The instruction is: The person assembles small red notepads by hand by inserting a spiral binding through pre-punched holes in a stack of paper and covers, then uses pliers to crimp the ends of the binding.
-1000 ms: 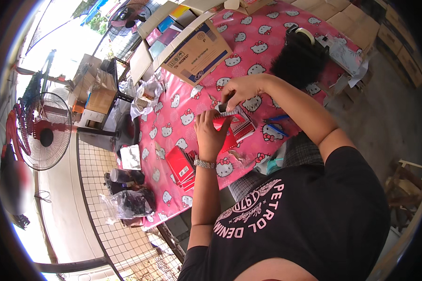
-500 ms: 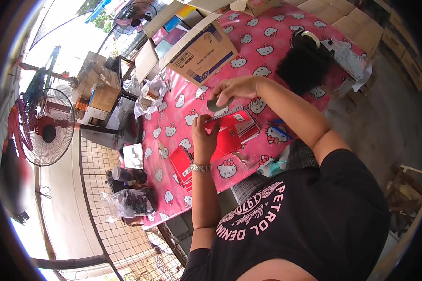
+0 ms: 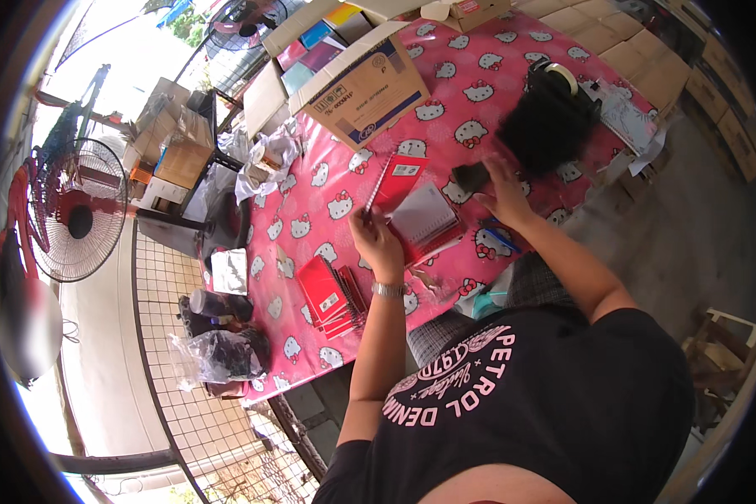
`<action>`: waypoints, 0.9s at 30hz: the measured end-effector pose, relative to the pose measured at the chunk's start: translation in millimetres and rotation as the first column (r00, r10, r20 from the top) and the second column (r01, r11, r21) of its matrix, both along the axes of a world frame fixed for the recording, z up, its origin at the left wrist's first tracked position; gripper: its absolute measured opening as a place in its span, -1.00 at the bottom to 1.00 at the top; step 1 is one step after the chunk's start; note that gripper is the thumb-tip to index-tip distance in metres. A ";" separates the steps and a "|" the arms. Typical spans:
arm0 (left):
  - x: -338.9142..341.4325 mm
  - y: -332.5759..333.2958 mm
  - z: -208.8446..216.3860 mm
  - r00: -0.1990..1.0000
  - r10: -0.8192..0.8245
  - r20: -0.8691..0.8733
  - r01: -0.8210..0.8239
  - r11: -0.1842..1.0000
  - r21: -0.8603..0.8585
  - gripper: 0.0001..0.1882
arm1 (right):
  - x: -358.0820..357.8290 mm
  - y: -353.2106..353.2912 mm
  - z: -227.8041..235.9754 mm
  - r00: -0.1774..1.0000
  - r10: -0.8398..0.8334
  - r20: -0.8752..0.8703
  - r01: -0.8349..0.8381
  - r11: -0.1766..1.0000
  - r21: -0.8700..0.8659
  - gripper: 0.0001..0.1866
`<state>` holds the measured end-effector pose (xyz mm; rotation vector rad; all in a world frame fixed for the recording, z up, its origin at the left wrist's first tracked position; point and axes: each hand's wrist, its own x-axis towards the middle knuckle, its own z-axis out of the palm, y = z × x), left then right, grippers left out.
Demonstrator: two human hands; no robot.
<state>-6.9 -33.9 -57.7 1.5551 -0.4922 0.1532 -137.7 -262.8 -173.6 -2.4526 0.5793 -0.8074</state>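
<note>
The left hand [image 3: 380, 245] has its grip pinching the spiral-bound edge of a red notebook [image 3: 393, 190], thumb and fingers pressed together near the lower corner, so that corner is covered. The notebook lies slanted above the worktop [image 3: 363, 181], its pale label facing up, the print too small to make out. A white page [image 3: 425, 217] shows just beside it, to the right; whether it belongs to this notebook or to one beneath cannot be told. More red edges stick out under the page, partly hidden, so their number is unclear

The right hand [image 3: 508, 200] is blurred, with its fingers extended and somewhat spread. A small dark pad [image 3: 471, 177] sits at its fingertips and thumb; I cannot tell whether the grip is closed on it or only touching it

Near the left forearm, a fanned stack of red notebooks [image 3: 321, 287] lies on the worktop, most covers overlapped by the top one. Blue pens [image 3: 501, 238] lie close to the right forearm, partly hidden behind it. Farther off, a black bristly thing [image 3: 546, 126] is too dark to read in detail. The cardboard box [image 3: 365, 94] hides the lower parts of its colourful contents behind its front wall
</note>
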 end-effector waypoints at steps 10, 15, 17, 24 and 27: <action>-7.0 -23.1 6.1 0.999 0.029 0.019 -0.031 0.994 0.104 -0.80 | -86.1 32.2 28.5 0.880 0.283 -0.381 -0.309 0.951 -0.009 -0.31; -8.8 -33.1 0.6 0.983 0.038 0.180 -0.060 0.991 0.121 -0.82 | -58.7 32.5 66.1 0.980 0.052 0.193 -0.092 0.974 0.205 -0.36; -3.8 -29.7 -1.1 0.997 0.027 0.075 -0.040 0.982 0.184 -0.81 | -50.1 43.9 113.9 0.946 0.085 0.314 -0.154 0.968 0.200 -0.37; -2.7 -36.8 -3.4 0.996 -0.007 0.092 0.005 1.000 0.017 -0.86 | -16.2 88.9 169.1 0.864 0.383 0.328 -0.429 0.900 0.080 -0.40; -5.8 -39.8 0.9 0.996 -0.027 0.091 0.023 0.999 0.042 -0.87 | -4.2 89.2 170.5 0.871 0.404 0.281 -0.427 0.904 0.025 -0.42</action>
